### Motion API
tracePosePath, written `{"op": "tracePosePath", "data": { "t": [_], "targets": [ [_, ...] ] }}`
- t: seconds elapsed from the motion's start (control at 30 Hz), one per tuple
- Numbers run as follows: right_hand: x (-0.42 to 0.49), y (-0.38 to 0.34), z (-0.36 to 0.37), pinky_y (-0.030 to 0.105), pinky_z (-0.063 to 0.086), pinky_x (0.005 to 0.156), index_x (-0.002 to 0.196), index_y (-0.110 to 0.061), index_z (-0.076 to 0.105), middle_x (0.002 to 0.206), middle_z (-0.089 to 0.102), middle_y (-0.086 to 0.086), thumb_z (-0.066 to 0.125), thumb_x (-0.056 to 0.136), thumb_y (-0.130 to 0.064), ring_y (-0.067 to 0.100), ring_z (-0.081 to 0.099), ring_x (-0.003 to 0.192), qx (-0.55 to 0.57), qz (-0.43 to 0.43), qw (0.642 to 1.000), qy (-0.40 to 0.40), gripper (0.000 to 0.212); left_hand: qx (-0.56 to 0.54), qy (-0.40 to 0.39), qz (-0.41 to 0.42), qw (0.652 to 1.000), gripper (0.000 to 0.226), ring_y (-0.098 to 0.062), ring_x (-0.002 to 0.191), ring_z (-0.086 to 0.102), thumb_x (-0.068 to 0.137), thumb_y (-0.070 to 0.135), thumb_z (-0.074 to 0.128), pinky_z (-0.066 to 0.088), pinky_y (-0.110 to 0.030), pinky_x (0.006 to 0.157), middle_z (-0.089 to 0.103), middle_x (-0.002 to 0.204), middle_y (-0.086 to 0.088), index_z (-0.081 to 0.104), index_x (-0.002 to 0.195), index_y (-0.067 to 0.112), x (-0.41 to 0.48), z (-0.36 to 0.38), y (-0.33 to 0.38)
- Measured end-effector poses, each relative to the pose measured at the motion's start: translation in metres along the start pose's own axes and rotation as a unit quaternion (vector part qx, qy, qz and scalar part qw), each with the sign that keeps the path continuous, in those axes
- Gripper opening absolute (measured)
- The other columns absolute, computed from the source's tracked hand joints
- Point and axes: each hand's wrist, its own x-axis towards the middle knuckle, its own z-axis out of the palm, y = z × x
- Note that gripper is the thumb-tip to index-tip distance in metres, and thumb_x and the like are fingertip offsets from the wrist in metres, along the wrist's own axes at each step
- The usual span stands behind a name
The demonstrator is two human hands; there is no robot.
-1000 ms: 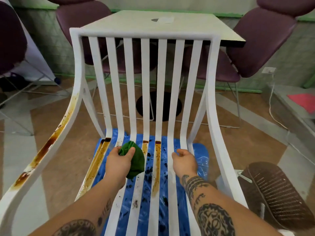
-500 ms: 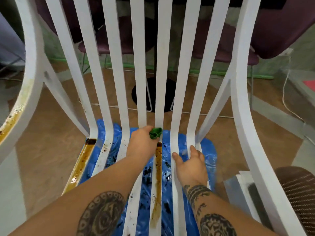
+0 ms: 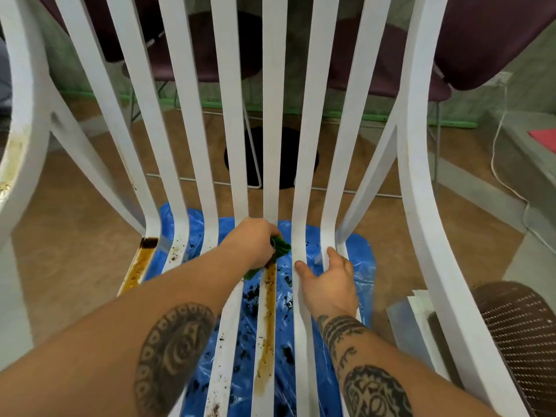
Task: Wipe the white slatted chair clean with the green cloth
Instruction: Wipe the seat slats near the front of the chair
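Observation:
The white slatted chair (image 3: 310, 121) fills the view, its back slats rising ahead and its seat slats running toward me. My left hand (image 3: 252, 242) grips the bunched green cloth (image 3: 280, 247) and presses it on the top end of a brown-stained middle seat slat (image 3: 267, 320). To its right, my right hand (image 3: 328, 278) holds two clean seat slats, thumb on one and fingers curled over the other. Brown stains also cover the leftmost seat slat (image 3: 139, 266) and the left armrest (image 3: 12, 158).
A blue plastic sheet (image 3: 358, 266) with dark drips lies on the floor under the seat. A brown perforated chair seat (image 3: 523, 335) stands at the right. Purple chairs (image 3: 487, 40) and a table's black base (image 3: 285, 158) stand behind the slats. A white cable (image 3: 499, 136) runs at the right.
The view has come closer and lower to the seat. My left hand has moved from the slats on the left to the stained middle slat with the cloth. My right hand stays on its slats.

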Motion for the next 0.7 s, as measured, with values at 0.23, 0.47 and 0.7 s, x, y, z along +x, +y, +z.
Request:
{"op": "tracePosePath", "data": {
  "t": [0.23, 0.47, 0.7],
  "targets": [
    [0.002, 0.003, 0.004, 0.046, 0.045, 0.103, 0.154, -0.028, 0.033, 0.159, 0.029, -0.002, 0.061, 0.087, -0.065, 0.028, 0.048, 0.134, -0.019, -0.013, 1.000, 0.004, 0.082, -0.075, 0.070, 0.002, 0.995, 0.053, -0.032, 0.105, 0.065, 0.089, -0.007, 0.054, 0.060, -0.042, 0.085, 0.065, 0.123, -0.010, 0.069, 0.125, 0.029, -0.007, -0.003, -0.008],
    [0.003, 0.002, 0.005, 0.043, 0.045, 0.101, 0.153, -0.028, 0.033, 0.159, 0.030, -0.003, 0.062, 0.087, -0.064, 0.025, 0.048, 0.134, -0.019, -0.014, 1.000, 0.002, 0.081, 0.029, 0.053, 0.052, 0.997, 0.049, -0.028, 0.113, 0.059, 0.088, -0.001, 0.057, 0.053, -0.039, 0.089, 0.065, 0.123, -0.005, 0.067, 0.127, 0.028, -0.016, 0.021, 0.000],
    [0.000, -0.003, -0.003, 0.041, 0.045, 0.100, 0.153, -0.026, 0.036, 0.158, 0.031, -0.001, 0.065, 0.087, -0.061, 0.026, 0.051, 0.132, -0.013, 0.000, 1.000, -0.008, 0.079, 0.040, 0.005, 0.043, 0.998, 0.052, -0.027, 0.106, 0.062, 0.086, -0.002, 0.056, 0.057, -0.039, 0.085, 0.065, 0.118, -0.005, 0.063, 0.128, 0.029, -0.057, 0.034, 0.008]
  ]
}}
